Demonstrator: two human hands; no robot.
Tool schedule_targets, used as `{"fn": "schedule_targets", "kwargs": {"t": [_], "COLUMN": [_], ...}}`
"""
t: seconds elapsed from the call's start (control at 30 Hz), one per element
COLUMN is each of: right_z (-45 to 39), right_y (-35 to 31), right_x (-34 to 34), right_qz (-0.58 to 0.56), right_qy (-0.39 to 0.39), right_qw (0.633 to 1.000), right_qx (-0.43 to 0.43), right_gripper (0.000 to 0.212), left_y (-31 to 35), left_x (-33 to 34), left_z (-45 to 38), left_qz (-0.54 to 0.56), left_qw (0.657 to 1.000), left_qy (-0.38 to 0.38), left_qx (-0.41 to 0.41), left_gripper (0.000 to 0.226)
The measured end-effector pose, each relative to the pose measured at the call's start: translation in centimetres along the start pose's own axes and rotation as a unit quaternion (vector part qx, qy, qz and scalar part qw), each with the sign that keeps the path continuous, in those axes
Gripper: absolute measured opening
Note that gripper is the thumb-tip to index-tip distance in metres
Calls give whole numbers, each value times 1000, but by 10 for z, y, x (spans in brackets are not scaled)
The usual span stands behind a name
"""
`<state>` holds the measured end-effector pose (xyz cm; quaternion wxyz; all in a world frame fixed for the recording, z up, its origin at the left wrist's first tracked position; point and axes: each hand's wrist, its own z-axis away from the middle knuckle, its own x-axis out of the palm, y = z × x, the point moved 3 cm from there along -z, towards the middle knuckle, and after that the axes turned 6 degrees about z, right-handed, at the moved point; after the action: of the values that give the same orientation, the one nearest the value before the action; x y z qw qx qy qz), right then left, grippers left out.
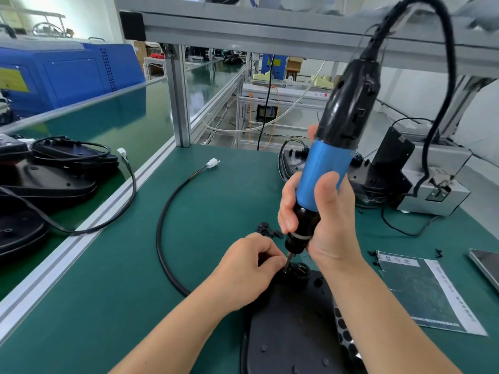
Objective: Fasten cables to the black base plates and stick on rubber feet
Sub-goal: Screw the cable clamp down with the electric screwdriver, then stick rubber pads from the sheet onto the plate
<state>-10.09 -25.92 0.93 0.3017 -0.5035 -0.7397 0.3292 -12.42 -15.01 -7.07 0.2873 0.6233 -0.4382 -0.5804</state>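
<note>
Green bench mat (113,306) under everything, black base plate (291,327) lying flat at the near edge, black cable (162,225) looping off left to a white connector (212,163). Blue-and-black electric screwdriver (329,163) upright and slightly tilted, gripped low in right hand (324,211), bit down on the plate's far end. Left hand (248,268) curled beside the bit, fingertips pinched there, what they hold too small to tell; sheet of rubber feet (343,327) along the plate's right edge.

Blue machine cover (67,74) far left, grey box (434,182) right, printed sheet (424,290) near right
</note>
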Motion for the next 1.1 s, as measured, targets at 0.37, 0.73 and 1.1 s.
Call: {"fn": "schedule_targets", "kwargs": {"t": [0.37,0.73,1.1], "right_z": [10,40,54], "right_y": [-15,11,-14], "right_x": [-125,-242,-219], "right_qz": [166,214,651], "right_qy": [277,394,346], "right_qw": [942,878,639], "right_qx": [92,170,221], "right_gripper": [39,25,45], "left_y": [0,-14,61], "left_x": [-8,-69,57], "left_z": [0,-9,30], "left_qz": [-27,-89,-285], "left_qw": [999,994,948], "left_qy": [-34,23,-125], "left_qx": [3,-59,71], "left_gripper": [15,16,63]}}
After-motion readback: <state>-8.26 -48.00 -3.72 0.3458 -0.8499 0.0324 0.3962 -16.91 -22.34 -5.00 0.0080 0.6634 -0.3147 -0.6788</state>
